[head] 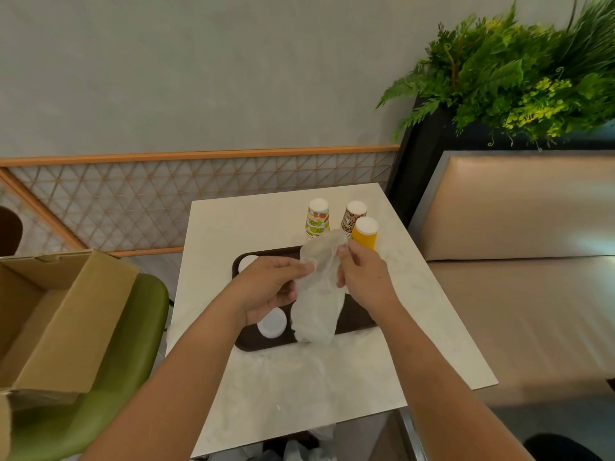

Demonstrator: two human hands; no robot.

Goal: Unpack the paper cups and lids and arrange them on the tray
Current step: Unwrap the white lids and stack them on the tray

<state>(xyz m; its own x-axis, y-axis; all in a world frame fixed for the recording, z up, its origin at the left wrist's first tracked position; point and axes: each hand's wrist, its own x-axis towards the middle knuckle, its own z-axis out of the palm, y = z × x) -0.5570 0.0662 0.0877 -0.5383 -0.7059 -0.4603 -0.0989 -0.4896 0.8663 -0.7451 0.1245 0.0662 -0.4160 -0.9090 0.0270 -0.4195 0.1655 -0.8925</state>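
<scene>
Both hands hold a clear, crumpled plastic bag (317, 294) above a dark brown tray (354, 319). My left hand (271, 284) grips its left edge, and my right hand (361, 271) pinches its upper right part. White lids lie on the tray: one (273, 324) below my left hand, another (246, 262) at the tray's far left corner. Behind the tray stand three upside-down stacks of paper cups: green patterned (317, 219), brown patterned (353, 216) and yellow (365, 232). Whatever the bag contains is hidden.
The tray sits on a white marble table (332, 387). An open cardboard box (56, 314) rests on a green chair (133, 361) at the left. A beige bench (515, 294) runs along the right, with a plant (519, 74) behind it.
</scene>
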